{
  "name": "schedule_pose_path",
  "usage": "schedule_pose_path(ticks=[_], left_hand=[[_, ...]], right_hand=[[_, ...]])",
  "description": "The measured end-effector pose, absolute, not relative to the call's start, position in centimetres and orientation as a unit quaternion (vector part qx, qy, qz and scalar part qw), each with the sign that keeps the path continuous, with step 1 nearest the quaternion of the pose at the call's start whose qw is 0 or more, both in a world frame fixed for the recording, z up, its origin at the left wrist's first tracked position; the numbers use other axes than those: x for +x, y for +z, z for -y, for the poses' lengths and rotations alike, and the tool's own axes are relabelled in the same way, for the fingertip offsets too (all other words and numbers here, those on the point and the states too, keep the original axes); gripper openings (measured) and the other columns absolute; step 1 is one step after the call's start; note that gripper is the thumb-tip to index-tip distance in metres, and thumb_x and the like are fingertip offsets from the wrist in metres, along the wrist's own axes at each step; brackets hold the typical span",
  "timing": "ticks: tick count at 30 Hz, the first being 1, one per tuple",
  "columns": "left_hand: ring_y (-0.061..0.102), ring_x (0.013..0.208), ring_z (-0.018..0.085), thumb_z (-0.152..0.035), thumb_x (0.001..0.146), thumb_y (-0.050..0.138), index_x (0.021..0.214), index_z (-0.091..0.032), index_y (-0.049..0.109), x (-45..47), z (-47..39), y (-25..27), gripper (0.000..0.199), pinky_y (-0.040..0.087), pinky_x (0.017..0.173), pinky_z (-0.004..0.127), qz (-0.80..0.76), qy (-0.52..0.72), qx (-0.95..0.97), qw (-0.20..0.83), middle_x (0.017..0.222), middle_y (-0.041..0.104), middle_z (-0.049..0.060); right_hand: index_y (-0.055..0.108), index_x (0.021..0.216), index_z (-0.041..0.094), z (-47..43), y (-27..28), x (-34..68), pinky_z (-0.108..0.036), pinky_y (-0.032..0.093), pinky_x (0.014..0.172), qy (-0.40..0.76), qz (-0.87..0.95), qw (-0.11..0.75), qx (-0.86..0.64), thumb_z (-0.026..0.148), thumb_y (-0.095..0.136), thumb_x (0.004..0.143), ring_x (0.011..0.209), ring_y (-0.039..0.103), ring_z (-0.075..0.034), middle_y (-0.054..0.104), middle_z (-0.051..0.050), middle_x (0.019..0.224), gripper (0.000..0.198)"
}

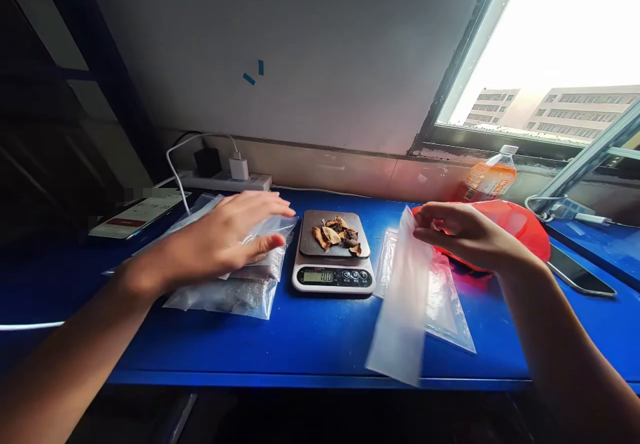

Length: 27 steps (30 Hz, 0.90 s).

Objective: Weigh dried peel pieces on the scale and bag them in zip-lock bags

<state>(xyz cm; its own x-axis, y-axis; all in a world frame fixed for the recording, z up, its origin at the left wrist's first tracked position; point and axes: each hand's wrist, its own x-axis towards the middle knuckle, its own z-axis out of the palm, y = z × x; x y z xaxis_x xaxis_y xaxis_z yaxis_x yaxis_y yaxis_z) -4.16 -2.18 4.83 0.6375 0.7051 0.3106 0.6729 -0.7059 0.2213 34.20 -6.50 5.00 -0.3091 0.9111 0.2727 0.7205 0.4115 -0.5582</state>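
Observation:
A white kitchen scale (333, 277) sits mid-table, its display lit. On its dark plate lies a small heap of dried brown slices (337, 234), perhaps dried mushroom. My right hand (463, 234), to the right of the scale, pinches the top edge of a clear plastic zip bag (403, 317) that hangs down and looks flat. Under and beside that bag lie more flat clear bags (450, 304). My left hand (235, 234) hovers left of the scale with fingers stretched and thumb apart, holding nothing. Beneath it are filled clear bags (245, 295) in a pile.
A red plastic bag (515, 224) lies behind my right hand, with an orange drink bottle (493, 174) at the wall. One phone (583, 271) rests at right, another (140, 216) at left. A power strip (255, 182) with a charger and white cable runs along the back.

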Motion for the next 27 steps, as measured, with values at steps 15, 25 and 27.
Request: schedule_pose_path(ticks=[15, 25, 27], left_hand=[[0.054, 0.056, 0.012, -0.039, 0.091, 0.056, 0.073, -0.02, 0.063, 2.0, 6.1, 6.9, 0.027, 0.04, 0.057, 0.028, -0.359, 0.308, 0.881, 0.017, 0.065, 0.061, -0.003], [0.049, 0.058, 0.013, -0.051, 0.092, 0.046, 0.066, -0.019, 0.059, 1.5, 4.3, 3.8, 0.044, 0.034, 0.053, 0.027, -0.391, 0.287, 0.851, 0.203, 0.06, 0.054, -0.002], [0.049, 0.058, 0.014, -0.051, 0.091, 0.046, 0.067, -0.018, 0.06, 1.5, 4.2, 3.6, 0.043, 0.034, 0.053, 0.027, -0.4, 0.287, 0.841, 0.222, 0.061, 0.056, -0.001]], right_hand=[[0.056, 0.067, 0.017, 5.4, 5.2, 20.5, -0.023, 0.037, 0.056, 0.314, 0.693, 0.498, -0.416, 0.036, 0.07, 0.075, 0.061, 0.047, -0.008, 0.055, 0.003, 0.064, 0.025], [0.063, 0.083, 0.018, 6.0, 0.9, 19.3, -0.024, 0.046, 0.061, 0.345, 0.687, 0.522, -0.369, 0.028, 0.064, 0.081, 0.067, 0.059, -0.011, 0.067, -0.001, 0.076, 0.011], [0.062, 0.085, 0.018, 6.0, 0.6, 19.1, -0.024, 0.047, 0.062, 0.323, 0.695, 0.532, -0.36, 0.022, 0.062, 0.08, 0.068, 0.061, -0.011, 0.069, -0.001, 0.076, 0.006]])
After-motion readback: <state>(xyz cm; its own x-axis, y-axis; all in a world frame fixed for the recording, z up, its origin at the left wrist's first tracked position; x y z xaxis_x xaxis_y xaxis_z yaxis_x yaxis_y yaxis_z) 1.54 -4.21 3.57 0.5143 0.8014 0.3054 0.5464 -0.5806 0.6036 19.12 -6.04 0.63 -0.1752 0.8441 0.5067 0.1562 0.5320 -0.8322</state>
